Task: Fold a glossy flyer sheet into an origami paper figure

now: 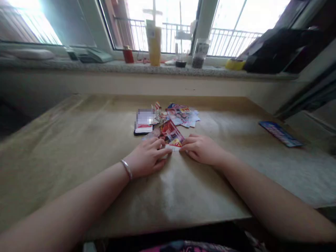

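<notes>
A colourful printed paper sheet (169, 132) lies on the table, its near edge turned up as a narrow white strip. My left hand (148, 155) has its fingers closed on the left part of that edge, and a silver bracelet circles the wrist. At the right corner, my right hand (202, 148) grips the same edge between bent fingers and thumb. Both hands rest low against the tabletop, with a short stretch of the strip showing between them. My fingers cover the sheet's near corners.
Behind the sheet lie a fanned stack of printed papers (181, 113), folded paper pieces (159, 113) and a phone-like dark-edged object (144, 130), partly blurred out. A blue printed packet (280, 133) is at the right of the table (105, 196). Bottles and a yellow cup (154, 45) line the windowsill.
</notes>
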Motion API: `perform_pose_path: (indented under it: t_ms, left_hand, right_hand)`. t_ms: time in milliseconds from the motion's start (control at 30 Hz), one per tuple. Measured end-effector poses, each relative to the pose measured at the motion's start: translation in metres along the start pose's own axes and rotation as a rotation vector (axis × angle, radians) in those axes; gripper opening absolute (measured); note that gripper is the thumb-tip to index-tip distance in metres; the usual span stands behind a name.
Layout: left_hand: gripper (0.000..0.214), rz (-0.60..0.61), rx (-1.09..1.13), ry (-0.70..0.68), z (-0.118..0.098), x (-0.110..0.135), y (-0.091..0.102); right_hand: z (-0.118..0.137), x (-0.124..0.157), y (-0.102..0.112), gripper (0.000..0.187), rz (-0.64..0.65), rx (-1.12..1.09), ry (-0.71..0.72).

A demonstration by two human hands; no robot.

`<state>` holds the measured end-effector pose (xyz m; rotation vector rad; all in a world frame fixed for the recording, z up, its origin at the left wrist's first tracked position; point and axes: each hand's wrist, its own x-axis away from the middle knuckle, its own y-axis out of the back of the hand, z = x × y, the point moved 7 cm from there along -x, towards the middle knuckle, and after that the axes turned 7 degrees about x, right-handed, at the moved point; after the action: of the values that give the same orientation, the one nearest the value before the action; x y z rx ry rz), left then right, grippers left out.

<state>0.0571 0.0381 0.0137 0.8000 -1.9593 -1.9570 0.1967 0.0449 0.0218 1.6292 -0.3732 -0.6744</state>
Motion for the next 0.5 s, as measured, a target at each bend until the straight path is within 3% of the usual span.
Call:
perform_pose_path:
  t_ms: [500]
  left_hand:
    - [0.032, 0.011, 0.002, -0.072, -0.0019, -0.0010, 0.0052]
  right_hand:
    - [0.0079, -0.0099, -0.0022, 0.028, -0.061, -0.041, -0.007]
